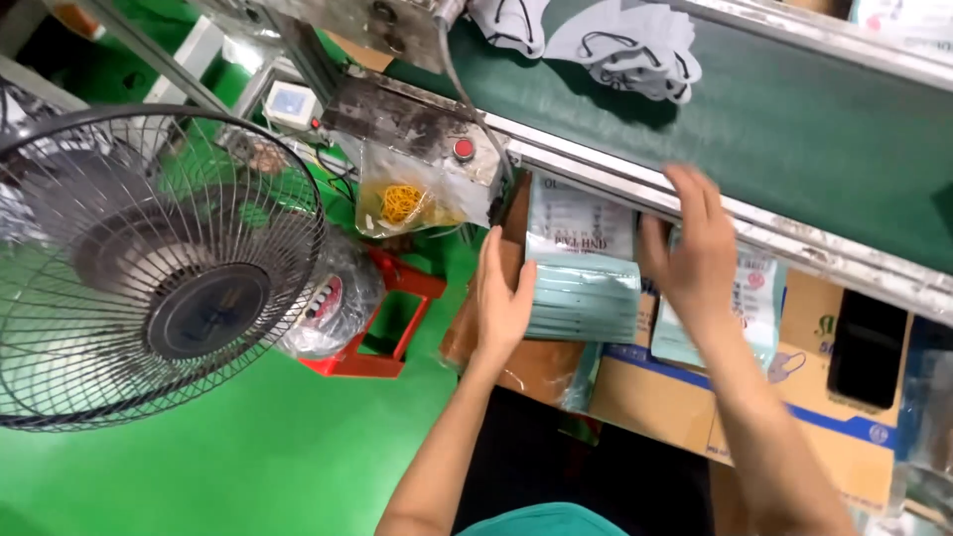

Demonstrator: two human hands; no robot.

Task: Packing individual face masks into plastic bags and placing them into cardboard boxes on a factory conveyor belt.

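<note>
Teal mask packet [584, 288] gripped by left hand [501, 303] at its edge; right hand [695, 248] flat (conveyor rim [794, 233] close above)

This is a factory floor, a packing line for face masks. A dark green conveyor belt [794, 119] runs in a metal frame, carrying loose white masks [635, 45] with black ear loops. Just under its rail stand clear packets [581, 263] of pale green masks, with cardboard boxes [675, 397] below them. A worn metal control box [417, 124] with a red button [463, 149] is fixed at the belt's end, and a plastic bag of yellow rubber bands [402, 203] hangs beside it. The floor [248, 467] is painted bright green, and a big wire-caged fan [149, 268] stands on it.
</note>
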